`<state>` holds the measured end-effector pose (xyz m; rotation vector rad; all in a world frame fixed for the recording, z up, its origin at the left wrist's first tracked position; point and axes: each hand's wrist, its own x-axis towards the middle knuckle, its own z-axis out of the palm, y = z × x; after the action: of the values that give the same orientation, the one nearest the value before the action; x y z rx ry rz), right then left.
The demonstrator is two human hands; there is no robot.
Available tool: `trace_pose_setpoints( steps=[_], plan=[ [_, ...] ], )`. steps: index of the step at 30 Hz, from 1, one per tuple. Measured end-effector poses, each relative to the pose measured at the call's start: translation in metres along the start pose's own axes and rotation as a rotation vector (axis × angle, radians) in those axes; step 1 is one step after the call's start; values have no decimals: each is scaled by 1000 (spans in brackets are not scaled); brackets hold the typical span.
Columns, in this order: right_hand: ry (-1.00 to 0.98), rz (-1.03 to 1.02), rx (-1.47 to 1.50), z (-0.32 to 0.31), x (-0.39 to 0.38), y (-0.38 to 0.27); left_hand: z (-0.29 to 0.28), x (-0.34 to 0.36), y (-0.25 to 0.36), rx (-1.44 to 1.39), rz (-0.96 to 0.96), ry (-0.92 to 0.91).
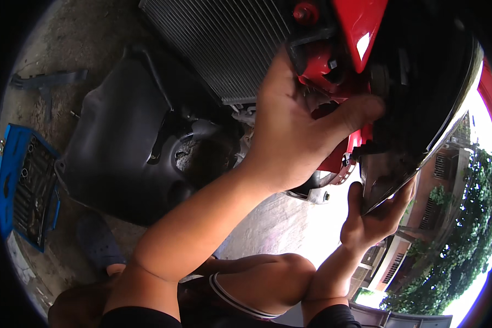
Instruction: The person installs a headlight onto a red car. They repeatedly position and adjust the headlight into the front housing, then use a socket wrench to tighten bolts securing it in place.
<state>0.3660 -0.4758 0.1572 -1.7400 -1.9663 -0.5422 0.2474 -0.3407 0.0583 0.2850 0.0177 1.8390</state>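
A dark headlight housing [415,93] with a glossy edge sits at the upper right against red bodywork [355,22] and a red bracket. My left hand [300,126] reaches up to their junction, thumb pressed on the housing's back and fingers curled mostly out of sight behind the red bracket, so what they grip is partly hidden. My right hand [374,216] grips the housing's lower corner, thumb on one side and fingers round the other. A finned radiator [208,38] stands just left of the bodywork.
A black plastic liner [104,147] lies on the concrete floor [65,38] at left, with a blue toolbox [5,180] of tools and a dark bracket [49,76] beside it. My bent legs and a slipper [95,246] are below. A building [437,202] and foliage show at right.
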Motion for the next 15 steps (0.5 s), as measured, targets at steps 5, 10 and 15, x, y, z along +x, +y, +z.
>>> trace_pose_setpoints(
  steps=[5, 10, 15],
  plan=[
    [-17, -11, 10, -11, 3, 1, -26, -58, -1, 389, 356, 166],
    [6, 9, 87, -7, 6, -1, 18, -44, 20, 346, 65, -63],
    [-7, -12, 133, -12, 9, 1, 47, -13, 11, 469, 40, -52]
  ],
)
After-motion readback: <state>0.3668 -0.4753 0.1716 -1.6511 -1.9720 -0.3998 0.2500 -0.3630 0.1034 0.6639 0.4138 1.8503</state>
